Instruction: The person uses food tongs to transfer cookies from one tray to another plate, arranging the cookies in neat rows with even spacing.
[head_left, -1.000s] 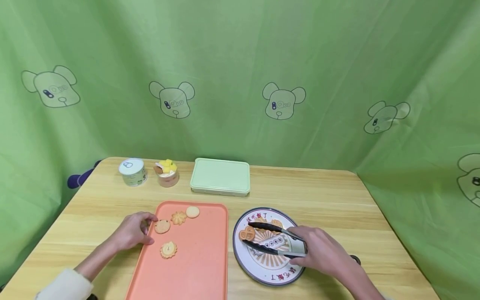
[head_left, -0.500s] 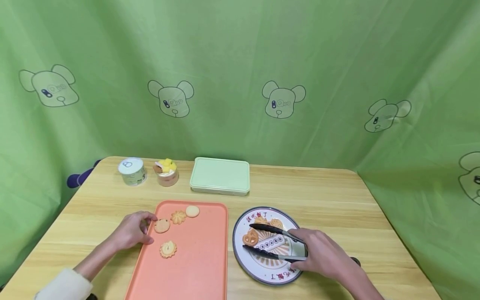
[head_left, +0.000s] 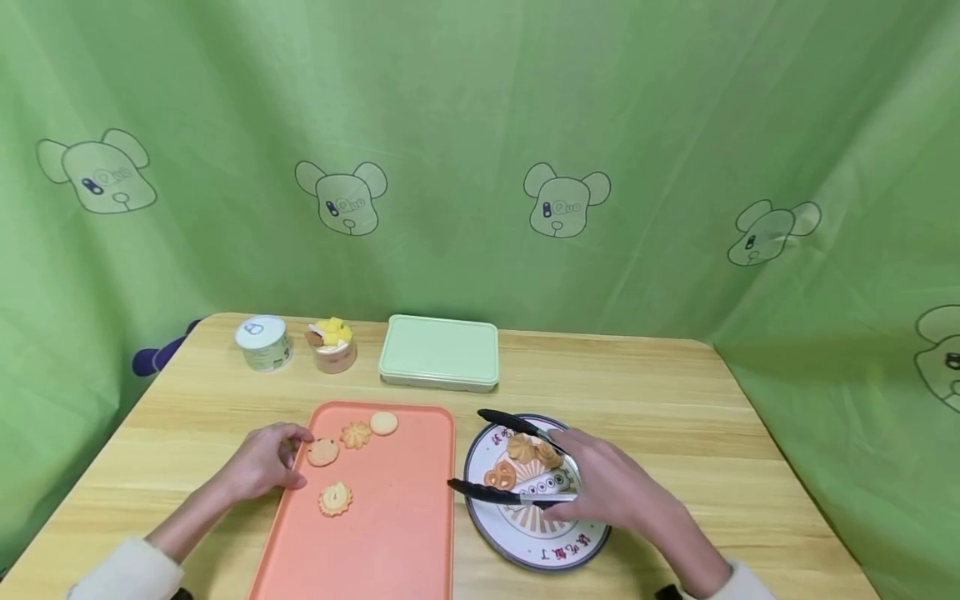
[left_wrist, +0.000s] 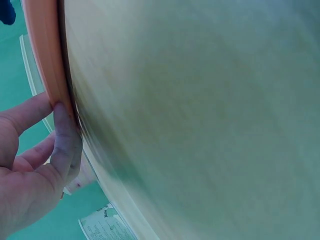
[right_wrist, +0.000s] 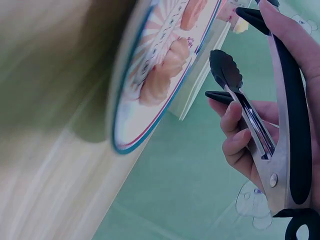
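Observation:
My left hand [head_left: 262,462] pinches the left rim of the pink tray [head_left: 397,533]; the left wrist view shows thumb and fingers at its edge [left_wrist: 47,60]. Several cookies lie on the tray's left and far part, among them a round one [head_left: 323,452] and a scalloped one [head_left: 335,498]. My right hand [head_left: 611,479] holds black-tipped metal tongs [right_wrist: 285,125], their arms spread wide with nothing between the tips. They hang over the patterned round plate [head_left: 498,533], one tip reaching toward the tray's right edge. On the plate lie a pretzel-shaped cookie [head_left: 500,475] and swirled cookies [head_left: 522,448].
Along the back of the wooden table stand a white-lidded can [head_left: 264,343], a dessert cup with yellow topping [head_left: 332,344] and a pale green lidded box [head_left: 439,352]. A green curtain [head_left: 450,167] with bear-head prints hangs behind and at the sides.
The tongs have spread wider and moved left and up, off the pretzel-shaped cookie, which has shifted slightly right on the plate. The left hand and tray have stayed put.

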